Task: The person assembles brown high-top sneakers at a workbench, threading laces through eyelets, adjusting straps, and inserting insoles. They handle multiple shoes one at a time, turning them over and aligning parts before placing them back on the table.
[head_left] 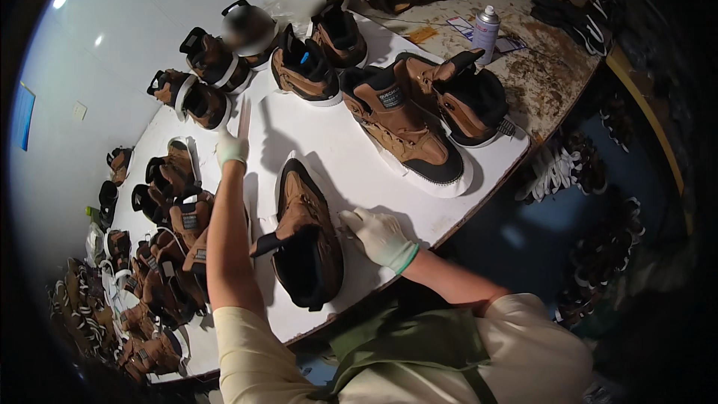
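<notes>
A brown and black boot (303, 213) lies on the white tabletop (292, 131) in front of me, toe pointing away and white sole edge showing. My right hand (380, 239), in a white glove with a green cuff, is beside its right side, fingers curled; whatever they pinch is too small to make out. My left hand (232, 150), gloved too, reaches far across the table. From its fingers a thin, pale brown stick-like tool (244, 116) points away from me. Just beyond that hand sits another brown boot (206, 105).
To the right stand a large brown boot (407, 123) and a second boot (467, 101). Several boots line the far edge, and more crowd the left (168, 269). A spray can (485, 34) stands on a stained board (557, 78). Shoe parts (557, 172) hang below on the right.
</notes>
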Motion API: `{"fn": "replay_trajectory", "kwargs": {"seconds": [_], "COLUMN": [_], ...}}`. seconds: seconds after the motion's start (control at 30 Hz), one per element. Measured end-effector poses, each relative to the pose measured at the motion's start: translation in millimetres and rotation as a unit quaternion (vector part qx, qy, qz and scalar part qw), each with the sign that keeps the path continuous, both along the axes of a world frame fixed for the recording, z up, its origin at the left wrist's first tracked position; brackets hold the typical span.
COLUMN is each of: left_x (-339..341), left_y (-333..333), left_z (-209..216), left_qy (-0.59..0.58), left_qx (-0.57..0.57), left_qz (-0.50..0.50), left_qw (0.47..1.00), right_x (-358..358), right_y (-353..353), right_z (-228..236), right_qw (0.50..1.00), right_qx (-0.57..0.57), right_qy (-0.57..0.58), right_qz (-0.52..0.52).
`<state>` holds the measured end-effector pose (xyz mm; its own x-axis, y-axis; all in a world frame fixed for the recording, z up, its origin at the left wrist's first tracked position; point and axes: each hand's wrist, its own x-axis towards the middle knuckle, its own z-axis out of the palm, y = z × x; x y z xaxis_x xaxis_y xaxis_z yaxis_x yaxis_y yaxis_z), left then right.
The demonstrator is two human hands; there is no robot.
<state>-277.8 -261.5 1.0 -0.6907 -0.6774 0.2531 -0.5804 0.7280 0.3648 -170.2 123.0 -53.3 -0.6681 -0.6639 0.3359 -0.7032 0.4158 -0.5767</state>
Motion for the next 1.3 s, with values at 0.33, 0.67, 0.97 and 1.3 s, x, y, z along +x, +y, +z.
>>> {"fn": "replay_trajectory", "kwargs": {"seconds": [0.33,0.67,0.97,1.3], "left_x": [159,257,288,298], "left_y": [192,300,315,313], "left_z": [197,116,96,75], "left_qy": [0.27,0.256,0.273,0.235], "left_qx": [0.479,0.705,0.613,0.639], "left_qz": [-0.289,-0.255,-0.24,-0.242], "left_qw": [0.784,0.611,0.701,0.691], "right_x": [-6,24,49,25], "right_y": [4,76,105,83], "right_z": [19,126,144,161], "right_qw": [0.971,0.894,0.926,0.849], "right_qx": [-0.191,-0.447,-0.328,-0.412], "right_qy": [-0.138,0.002,0.183,-0.326], "right_qz": [-0.032,-0.036,0.043,-0.054]}}
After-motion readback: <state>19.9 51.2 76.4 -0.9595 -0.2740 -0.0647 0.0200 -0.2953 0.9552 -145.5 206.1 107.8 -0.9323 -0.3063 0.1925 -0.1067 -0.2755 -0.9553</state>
